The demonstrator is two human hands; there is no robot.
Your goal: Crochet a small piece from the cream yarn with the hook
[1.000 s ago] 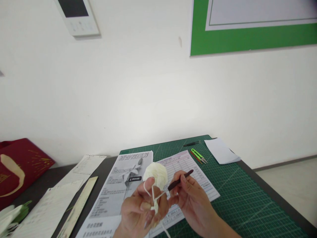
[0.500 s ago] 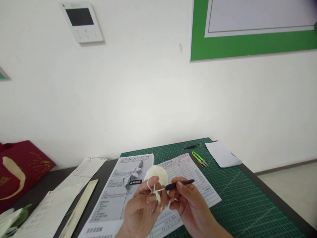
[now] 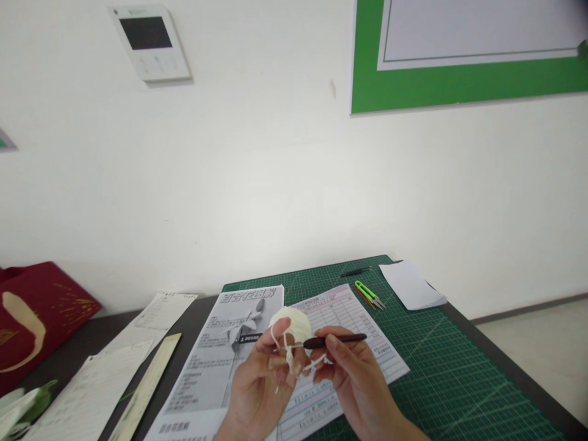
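My right hand (image 3: 356,373) pinches the dark brown handle of a crochet hook (image 3: 337,340), its thin shaft pointing left toward my other hand. Cream yarn (image 3: 289,355) loops over the raised finger of my left hand (image 3: 260,380), and the fingers are closed on a small worked piece of it. Where the hook's tip meets the loops is too small to make out. A short strand of yarn (image 3: 315,362) also shows by the right fingers. Just behind both hands sits a cream yarn ball (image 3: 294,321), partly covered by them.
Printed pattern sheets (image 3: 202,367) and a lined form (image 3: 386,349) lie under the hands on a green cutting mat (image 3: 454,361). Green thread snips (image 3: 367,293), tweezers (image 3: 356,272) and white paper (image 3: 411,285) lie to the right. A ruler (image 3: 147,386) and red bag (image 3: 50,312) are left.
The hook has shifted slightly right and lies flatter. The left fingers have opened up a little, and a strand of yarn now shows by the right fingers.
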